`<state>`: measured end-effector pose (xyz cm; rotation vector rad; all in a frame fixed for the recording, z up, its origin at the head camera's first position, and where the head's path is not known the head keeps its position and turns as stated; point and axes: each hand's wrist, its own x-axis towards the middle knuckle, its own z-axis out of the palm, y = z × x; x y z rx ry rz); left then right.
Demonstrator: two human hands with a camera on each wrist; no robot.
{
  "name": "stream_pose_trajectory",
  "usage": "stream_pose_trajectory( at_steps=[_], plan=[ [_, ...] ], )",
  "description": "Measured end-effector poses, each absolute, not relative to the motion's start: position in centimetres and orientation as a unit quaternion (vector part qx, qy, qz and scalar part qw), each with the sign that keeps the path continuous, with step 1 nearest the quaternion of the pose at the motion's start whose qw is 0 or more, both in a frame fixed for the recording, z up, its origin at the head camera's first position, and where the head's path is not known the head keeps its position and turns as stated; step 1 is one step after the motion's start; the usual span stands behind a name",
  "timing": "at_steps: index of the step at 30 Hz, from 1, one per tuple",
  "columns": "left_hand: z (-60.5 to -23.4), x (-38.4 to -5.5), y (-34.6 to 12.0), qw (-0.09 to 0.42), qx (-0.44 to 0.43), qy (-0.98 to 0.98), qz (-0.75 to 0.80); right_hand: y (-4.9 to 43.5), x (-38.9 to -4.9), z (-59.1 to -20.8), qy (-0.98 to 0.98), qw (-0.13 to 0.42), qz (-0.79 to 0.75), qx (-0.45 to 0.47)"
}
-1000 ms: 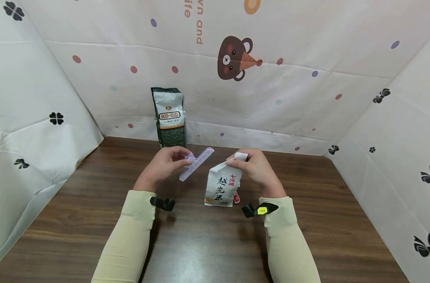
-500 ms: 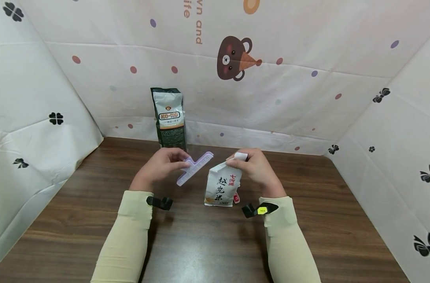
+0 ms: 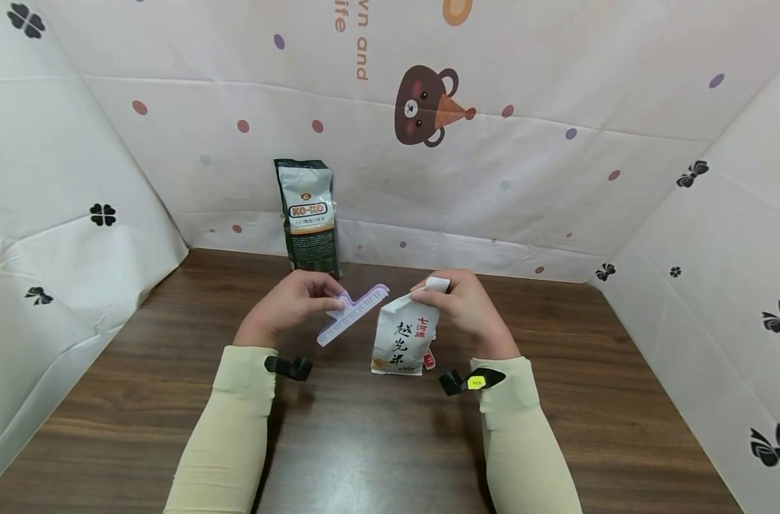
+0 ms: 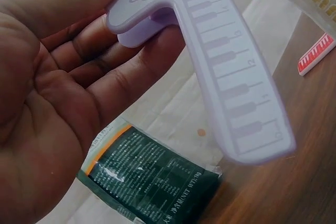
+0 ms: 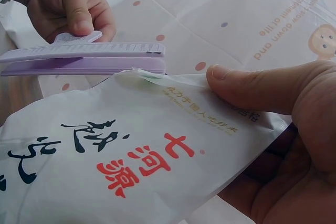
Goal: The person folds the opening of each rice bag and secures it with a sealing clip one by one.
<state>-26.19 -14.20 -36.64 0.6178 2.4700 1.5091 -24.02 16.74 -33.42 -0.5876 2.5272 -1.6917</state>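
My left hand (image 3: 295, 303) pinches the handles of a light purple bag clip (image 3: 354, 314), thumb on one side and fingers on the other. Piano keys and ruler numbers mark one bar of the clip (image 4: 236, 77). In the right wrist view, the two bars stand slightly apart, close by the top edge of a white rice bag (image 5: 136, 135). With thumb and fingers, my right hand (image 3: 460, 307) grips that bag by its folded top corner. Red and black characters cover the front of the bag (image 3: 402, 339), which hangs upright, leaning a little, over the table.
Against the patterned cloth backdrop (image 3: 505, 171) stands a tall green and silver KO-KO rice bag (image 3: 309, 221), beyond my left hand. A small red and white item (image 3: 429, 359) shows partly behind the white bag. Dark wood tabletop (image 3: 595, 400) extends to both sides.
My left hand has drawn slightly left, and the clip has come down toward me, tilting a little flatter. The right hand and the white rice bag have stayed in place.
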Motion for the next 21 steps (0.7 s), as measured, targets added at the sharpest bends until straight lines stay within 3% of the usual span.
stream_pose_trajectory(
  at_steps=[21],
  plan=[
    [-37.29,-26.62,-14.22,0.126,0.201,0.836,0.495,16.68,-24.15,-33.38,0.821,0.012,-0.536,-0.199]
  ],
)
